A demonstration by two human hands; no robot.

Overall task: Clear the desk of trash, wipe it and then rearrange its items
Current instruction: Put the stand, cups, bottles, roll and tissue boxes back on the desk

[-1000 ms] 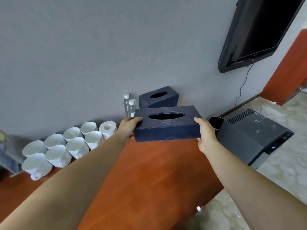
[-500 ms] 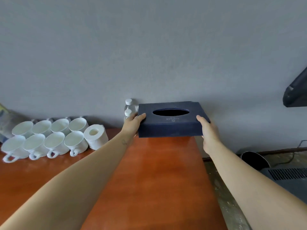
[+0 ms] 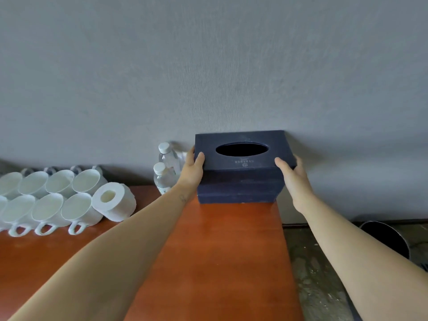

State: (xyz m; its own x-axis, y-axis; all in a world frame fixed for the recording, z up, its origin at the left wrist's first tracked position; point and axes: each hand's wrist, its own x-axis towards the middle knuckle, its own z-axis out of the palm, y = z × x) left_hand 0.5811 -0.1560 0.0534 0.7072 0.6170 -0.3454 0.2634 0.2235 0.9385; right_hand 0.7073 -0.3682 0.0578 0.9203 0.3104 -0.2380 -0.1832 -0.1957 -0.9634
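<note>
Navy-blue card with an oval slot cut in its lid: the tissue box (image 3: 243, 158) sits at the upper centre-right of the frame, at the far right end of the orange-brown bench (image 3: 220, 262), its back edge against the grey wall (image 3: 208, 66). Both arms reach forward from the lower corners of the frame, and the hands are apart, one at each short end of the box. The left hand (image 3: 193, 169) clamps the left end, thumb laid over the top edge and fingers hidden down the side. The right hand (image 3: 294, 176) grips the right end, thumb on the lid's corner and fingers wrapped round behind. Beneath the held box a second dark box (image 3: 238, 191) of the same footprint appears to carry it, front faces flush, though the seam is hard to read. Just left of the left hand stand two clear water bottles (image 3: 169, 159) with white caps, one in front of the other, the wrist partly covering them. Further left, a white toilet roll (image 3: 113, 202) lies tilted on the bench, touching the nearest of eight white cups (image 3: 55, 200), set in two rows with their mouths facing the camera. At the lower right of the frame, off the bench, a dark round bin (image 3: 384, 237) stands on the mottled floor (image 3: 319, 286), partly hidden by the right forearm.
</note>
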